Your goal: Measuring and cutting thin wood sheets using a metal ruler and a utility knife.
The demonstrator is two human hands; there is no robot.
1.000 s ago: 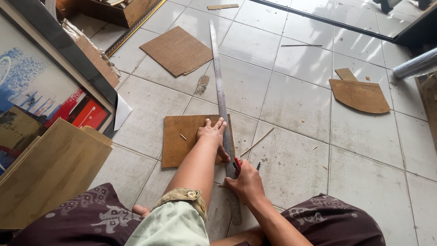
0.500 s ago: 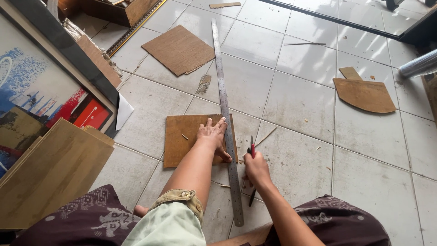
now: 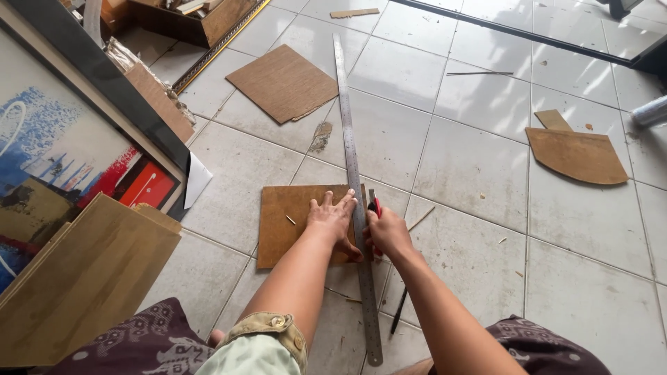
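A brown square board (image 3: 288, 222) lies flat on the white floor tiles in front of my knees. A long steel ruler (image 3: 351, 149) runs across its right edge, from near my lap far up the floor. My left hand (image 3: 335, 221) is spread flat on the board, its fingers pressing the ruler's left side. My right hand (image 3: 386, 232) grips a red-handled cutter (image 3: 374, 205) held against the ruler's right edge near the board's top corner. A dark pencil (image 3: 399, 310) lies on the tile under my right forearm.
Another brown board (image 3: 283, 82) lies further up on the left, and a curved offcut (image 3: 575, 154) lies at the right. A framed painting (image 3: 62, 163) and stacked wooden panels (image 3: 76, 278) lean at the left. Thin slivers and scraps dot the tiles.
My right hand has travelled up along the ruler with the cutter, from near my lap to the board's top right corner. My left hand stays pressed on the board and ruler.
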